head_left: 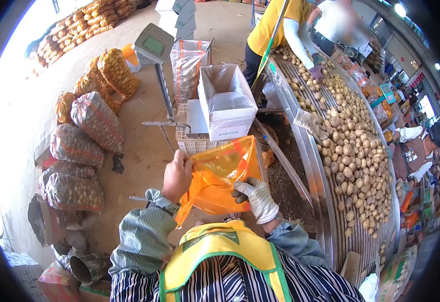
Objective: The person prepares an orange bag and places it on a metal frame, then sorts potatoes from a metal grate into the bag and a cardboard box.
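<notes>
Orange and thin, a plastic bag [219, 176] is held up in front of the person's chest. Both hands hold it. The left hand [176, 176] is bare and pinches the top edge of the bag, with the fingers closed tight on the plastic. The right hand [258, 199] wears a white glove and grips the bag lower down on the other side, with its fingers curled into the plastic. The bag hangs between the two hands and looks crumpled.

Just past the hands, a white plastic crate [197, 142] sits on the floor, and a white cardboard box [226, 103] stands on it with its top open. To the right of the right hand runs a long roller table [325, 201] full of potatoes [351, 146]. Another person's gloved hand [306, 120] rests on the potatoes farther along. A person in a yellow shirt [275, 25] stands at the far end of the table.

Far to the left of the left hand, net sacks [86, 126] full of potatoes lie in a heap on the floor. A weighing scale [154, 46] on a pole stands behind the white box.
</notes>
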Demonstrator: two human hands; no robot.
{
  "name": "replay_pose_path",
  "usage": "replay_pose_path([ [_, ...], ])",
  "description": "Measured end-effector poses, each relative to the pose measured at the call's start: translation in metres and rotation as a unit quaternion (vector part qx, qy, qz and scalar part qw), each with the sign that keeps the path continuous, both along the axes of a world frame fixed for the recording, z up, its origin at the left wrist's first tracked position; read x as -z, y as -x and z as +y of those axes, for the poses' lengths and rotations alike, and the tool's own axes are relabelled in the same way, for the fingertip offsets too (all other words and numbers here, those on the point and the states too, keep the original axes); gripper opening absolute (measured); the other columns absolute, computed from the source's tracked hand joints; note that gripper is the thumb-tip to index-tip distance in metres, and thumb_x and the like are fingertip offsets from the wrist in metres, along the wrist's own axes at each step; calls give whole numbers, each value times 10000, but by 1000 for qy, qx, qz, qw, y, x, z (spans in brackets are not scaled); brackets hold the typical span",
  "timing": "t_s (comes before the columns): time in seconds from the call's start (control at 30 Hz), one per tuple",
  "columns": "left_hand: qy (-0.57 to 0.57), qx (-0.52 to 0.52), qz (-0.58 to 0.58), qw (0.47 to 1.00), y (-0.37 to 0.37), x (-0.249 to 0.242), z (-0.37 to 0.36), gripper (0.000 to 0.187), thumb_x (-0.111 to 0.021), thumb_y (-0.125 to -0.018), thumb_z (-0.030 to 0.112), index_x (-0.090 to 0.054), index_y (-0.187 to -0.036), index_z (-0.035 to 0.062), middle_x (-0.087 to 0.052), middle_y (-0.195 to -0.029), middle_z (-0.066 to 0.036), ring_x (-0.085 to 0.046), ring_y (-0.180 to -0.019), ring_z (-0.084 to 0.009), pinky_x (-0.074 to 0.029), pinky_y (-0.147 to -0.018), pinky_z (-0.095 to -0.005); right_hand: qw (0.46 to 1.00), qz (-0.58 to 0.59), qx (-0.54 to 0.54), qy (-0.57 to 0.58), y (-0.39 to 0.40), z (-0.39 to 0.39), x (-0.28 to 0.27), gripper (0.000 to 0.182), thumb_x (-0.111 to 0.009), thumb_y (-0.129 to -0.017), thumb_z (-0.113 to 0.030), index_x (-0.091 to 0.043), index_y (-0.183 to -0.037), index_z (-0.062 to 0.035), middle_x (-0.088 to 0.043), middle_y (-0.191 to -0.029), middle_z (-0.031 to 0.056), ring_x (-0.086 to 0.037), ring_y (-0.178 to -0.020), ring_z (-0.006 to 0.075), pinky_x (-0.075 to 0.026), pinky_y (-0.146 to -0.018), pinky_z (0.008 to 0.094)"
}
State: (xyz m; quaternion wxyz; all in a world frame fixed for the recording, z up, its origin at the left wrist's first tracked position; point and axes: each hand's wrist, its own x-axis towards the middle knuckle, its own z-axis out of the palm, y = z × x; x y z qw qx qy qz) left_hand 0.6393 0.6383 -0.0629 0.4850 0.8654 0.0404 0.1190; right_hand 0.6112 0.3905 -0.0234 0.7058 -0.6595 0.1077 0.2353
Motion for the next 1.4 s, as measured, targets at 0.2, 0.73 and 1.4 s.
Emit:
replay_pose_path([
  [0.2,-57,-73,-83,992,-33,-18,33,80,-557,-972,107,-507,-976,45,-649,-774,-226,-656,-743,-442,-517,-615,-450,986,-98,130,18,4,-28,-22,191,-678,-863,-212,-677,-903,-25,-657,-727,39,-604,-604,107,-475,-558,234],
  [0.73,-255,116,88,956,-66,-61,72,212,-643,-832,270,-733,-886,85,-725,-871,-159,-697,-845,-345,-539,-746,-452,913,-164,374,-23,-9,-105,-11,158,-640,-899,-200,-678,-918,-48,-651,-706,26,-573,-569,89,-475,-530,225],
  [1.4,-51,187,59,979,-159,-91,0,150,-522,-892,58,-638,-931,-29,-669,-718,-105,-655,-636,-157,-522,-611,-317,991,4,-16,135,-42,-79,57,249,-658,-859,-128,-695,-1071,-4,-678,-795,47,-618,-706,120,-497,-611,276],
])
